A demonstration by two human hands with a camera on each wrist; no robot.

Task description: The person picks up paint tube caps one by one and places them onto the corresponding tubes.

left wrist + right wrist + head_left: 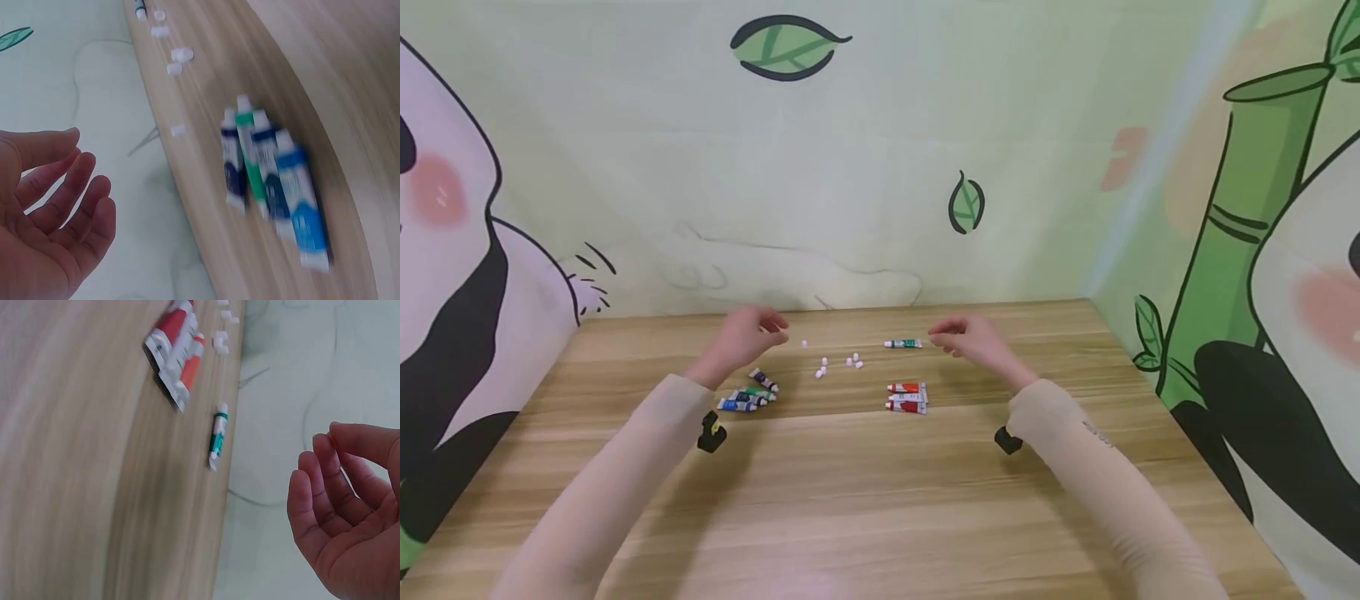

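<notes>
My left hand [745, 340] hovers over the back left of the table, fingers loosely bent and holding nothing. Just in front of it lie several small paint tubes, among them a light blue tube [302, 206], a green tube [253, 165] and a purple tube [763, 381]. On the other side, my right hand [973, 342] is also empty, its thumb close to the index fingertip. Beside those fingertips lies a teal-green paint tube [903, 343]. Nearer me are a red tube [907, 407], a white tube [907, 398] and an orange tube [192, 362], side by side.
Several small white pieces, like a loose cap [824, 362], are scattered on the wooden table [850, 500] between the hands. A printed cloth wall [865, 167] with pandas and leaves rises behind the table's back edge and along its sides.
</notes>
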